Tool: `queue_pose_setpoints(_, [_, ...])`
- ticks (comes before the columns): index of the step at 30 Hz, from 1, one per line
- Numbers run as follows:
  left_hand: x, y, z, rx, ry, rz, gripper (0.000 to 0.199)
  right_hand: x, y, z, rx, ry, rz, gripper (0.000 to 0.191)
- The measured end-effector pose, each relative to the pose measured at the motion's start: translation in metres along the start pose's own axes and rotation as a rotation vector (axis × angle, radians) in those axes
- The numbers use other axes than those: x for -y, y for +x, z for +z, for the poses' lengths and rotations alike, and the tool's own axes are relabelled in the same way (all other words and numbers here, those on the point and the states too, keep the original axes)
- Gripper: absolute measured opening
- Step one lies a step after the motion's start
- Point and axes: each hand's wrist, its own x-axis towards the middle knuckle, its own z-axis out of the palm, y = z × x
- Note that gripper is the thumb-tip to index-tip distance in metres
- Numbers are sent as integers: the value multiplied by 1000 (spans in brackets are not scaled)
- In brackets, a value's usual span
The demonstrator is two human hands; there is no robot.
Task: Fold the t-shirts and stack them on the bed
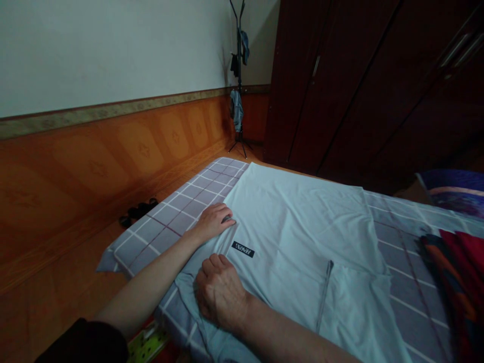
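Observation:
A pale grey-green shirt (287, 222) lies spread and partly folded on a bed, with a black label patch and a dark-trimmed edge at its right. My left hand (212, 223) is at the shirt's left edge, its fingers curled on the cloth beside a small dark patch. Nearer to me, my right hand (221, 292) is closed on the shirt below the label, knuckles up; its fingertips are hidden. Cloth bunches under and around this hand at the bed's near edge.
A checked grey sheet (162, 227) covers the bed. Folded red and dark clothes (461, 272) lie at the right. Dark shoes (138, 212) stand on the floor at left. Beyond the bed are a coat stand (239, 75) and a dark wardrobe (340, 91).

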Motion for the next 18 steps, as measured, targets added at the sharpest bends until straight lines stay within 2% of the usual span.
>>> queue_pose_setpoints(4, [1,-1,0,-30,10,-13,18,0,1,-1,4,1,-6,8])
queue_pose_setpoints(9, [1,-3,3,200,19,106,50,-1,1,-2,24,7,-3,7])
queue_pose_setpoints(13, [2,-4,9,252,39,65,56,0,0,-3,30,9,-2,8])
queue_pose_setpoints(16, [3,-5,12,293,46,51,54,2,6,-18,35,90,50,6])
queue_pose_setpoints(18, [2,-5,12,272,24,49,55,0,14,-39,-21,271,132,6])
